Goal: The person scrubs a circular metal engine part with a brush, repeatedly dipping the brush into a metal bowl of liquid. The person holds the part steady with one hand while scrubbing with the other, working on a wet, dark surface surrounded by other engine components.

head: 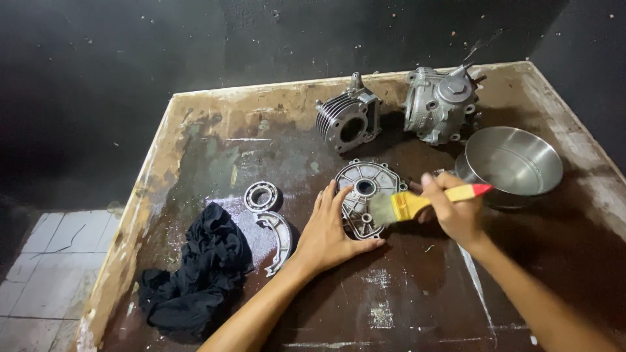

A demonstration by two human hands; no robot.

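Observation:
A round grey metal cover plate [366, 181] with a centre hole lies flat on the stained wooden table [417, 293]. My left hand [327, 229] rests on the table with its fingers against the plate's left edge. My right hand [454, 210] grips a paint brush [409, 203] with a yellow and red handle. Its bristles touch the plate's lower right part.
A steel bowl [514, 161] stands to the right. A finned cylinder [347, 119] and a cylinder head [442, 104] sit at the back. A ball bearing [262, 194], a curved brake shoe [280, 236] and a black rag [195, 274] lie on the left. Tiled floor [39, 261] lies beyond the left edge.

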